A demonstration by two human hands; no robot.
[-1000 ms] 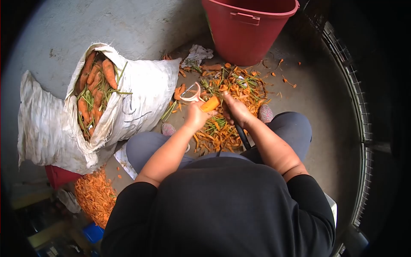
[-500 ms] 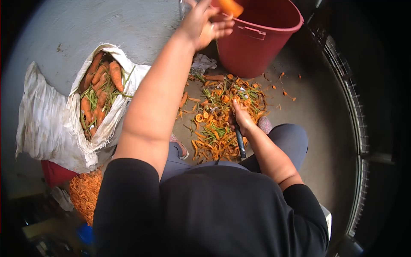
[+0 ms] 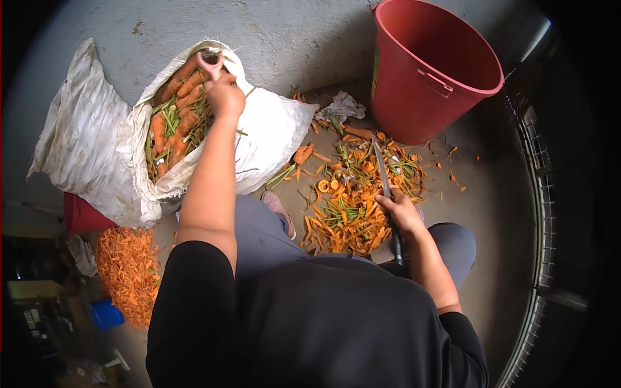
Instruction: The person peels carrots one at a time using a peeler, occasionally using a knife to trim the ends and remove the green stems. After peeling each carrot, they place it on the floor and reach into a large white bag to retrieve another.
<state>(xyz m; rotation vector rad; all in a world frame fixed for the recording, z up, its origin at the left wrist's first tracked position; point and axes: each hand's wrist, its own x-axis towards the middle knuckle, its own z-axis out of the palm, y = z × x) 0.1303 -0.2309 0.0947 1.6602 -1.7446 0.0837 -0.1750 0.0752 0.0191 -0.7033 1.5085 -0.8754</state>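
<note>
My left hand (image 3: 225,97) is over the mouth of a white woven sack (image 3: 268,123), closed around a pink Y-shaped peeler (image 3: 210,66). Several unpeeled carrots (image 3: 187,103) with green stems lie in the sack just beneath this hand; whether the fingers touch one is hidden. Over the floor between my legs, my right hand (image 3: 402,212) grips a knife (image 3: 381,165), its blade pointing away from me and the dark handle toward my lap. Below the knife spreads a heap of orange peelings and green tops (image 3: 349,223).
A tall red bucket (image 3: 420,107) stands ahead to the right. Behind the sack at left are a mound of orange shreds (image 3: 129,271), a red container (image 3: 84,215) and a blue object (image 3: 107,313). A metal grille (image 3: 542,194) runs along the right.
My left hand has gone from the bucket's rim, where an orange carrot piece was by its fingers, left to the sack. That piece is out of sight. My right hand keeps the knife.
</note>
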